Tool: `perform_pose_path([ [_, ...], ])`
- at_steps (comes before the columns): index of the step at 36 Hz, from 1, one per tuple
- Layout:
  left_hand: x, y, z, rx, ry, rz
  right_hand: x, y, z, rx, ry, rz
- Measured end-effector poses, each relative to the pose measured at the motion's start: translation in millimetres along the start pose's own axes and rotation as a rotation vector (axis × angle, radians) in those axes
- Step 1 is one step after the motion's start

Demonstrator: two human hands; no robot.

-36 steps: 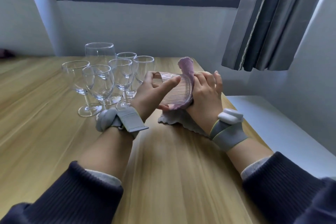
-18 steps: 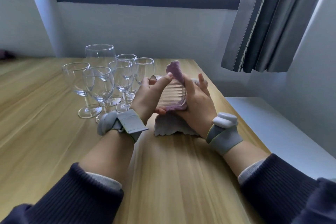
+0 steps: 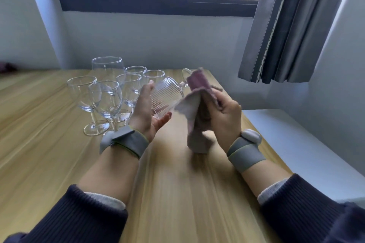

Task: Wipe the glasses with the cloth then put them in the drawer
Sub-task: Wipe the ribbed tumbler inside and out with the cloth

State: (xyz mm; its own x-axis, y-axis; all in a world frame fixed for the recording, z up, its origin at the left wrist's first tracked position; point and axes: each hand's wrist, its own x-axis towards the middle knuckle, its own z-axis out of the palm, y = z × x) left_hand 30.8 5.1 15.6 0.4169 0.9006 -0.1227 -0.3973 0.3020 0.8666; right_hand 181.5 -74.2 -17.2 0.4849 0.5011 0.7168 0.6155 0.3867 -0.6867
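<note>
Head cam: left hand cradles the ribbed glass on its side above the wooden table, fingers fairly straight, thumb under the rim. Right hand has its fingers curled round the purple cloth, lifted just beside the glass. Six stemmed wine glasses stand upright to the left.

Left hand covers the near side of the clear ribbed glass cup, and the crumpled purple-grey cloth hides its right side plus most of the right hand's fingers; the cloth's lower end is motion-blurred. Rear stemmed wine glasses overlap, so their stems and bases can't be separated. Dark object at left frame edge cut off, unidentifiable; both dark sleeves run out the bottom edge.
</note>
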Motion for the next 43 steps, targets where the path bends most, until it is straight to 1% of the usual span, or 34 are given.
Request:
perform_pose_path([
  [3,0,-2,-2,0.055,0.053,0.011,9,-4,-4,0.247,0.129,0.257],
  [6,-2,-6,-1,0.110,0.056,-0.013,16,-3,-11,0.518,0.218,0.425],
  [9,-3,-8,-1,0.167,0.035,0.013,24,0,-21,0.496,0.324,0.652],
  [11,-4,-10,1,0.185,0.018,0.022,31,4,-25,0.575,0.401,0.846],
  [12,-4,-10,1,0.191,0.010,0.026,34,2,-25,0.631,0.413,0.930],
  [14,-5,-10,3,0.210,-0.010,0.030,34,2,-25,0.710,0.381,1.010],
  [16,-6,-12,6,0.242,-0.037,0.041,29,4,-21,0.712,0.222,0.973],
  [20,-9,-16,11,0.273,-0.071,0.038,24,2,-15,0.700,-0.068,0.802],
  [22,-9,-17,13,0.279,-0.097,0.027,23,-5,-13,0.693,-0.179,0.705],
  [23,-9,-18,14,0.296,-0.117,0.028,22,-8,-11,0.679,-0.206,0.692],
  [25,-9,-20,14,0.347,-0.154,0.046,20,-11,-11,0.625,-0.214,0.690],
  [27,-10,-22,14,0.419,-0.178,0.086,19,-10,-12,0.562,-0.189,0.712],
  [29,-10,-25,15,0.491,-0.185,0.154,19,-5,-9,0.459,-0.115,0.747],
  [32,-9,-27,14,0.603,-0.187,0.280,20,5,-2,0.361,-0.040,0.732],
  [36,-12,-30,9,0.766,-0.234,0.492,23,4,-8,0.520,-0.111,0.859],
  [38,-14,-29,7,0.840,-0.236,0.579,24,2,-12,0.592,-0.147,0.893],
  [41,-15,-30,8,0.859,-0.224,0.593,22,0,-12,0.614,-0.149,0.897],
  [43,-13,-29,10,0.797,-0.214,0.539,20,-1,-11,0.607,-0.107,0.852],
])
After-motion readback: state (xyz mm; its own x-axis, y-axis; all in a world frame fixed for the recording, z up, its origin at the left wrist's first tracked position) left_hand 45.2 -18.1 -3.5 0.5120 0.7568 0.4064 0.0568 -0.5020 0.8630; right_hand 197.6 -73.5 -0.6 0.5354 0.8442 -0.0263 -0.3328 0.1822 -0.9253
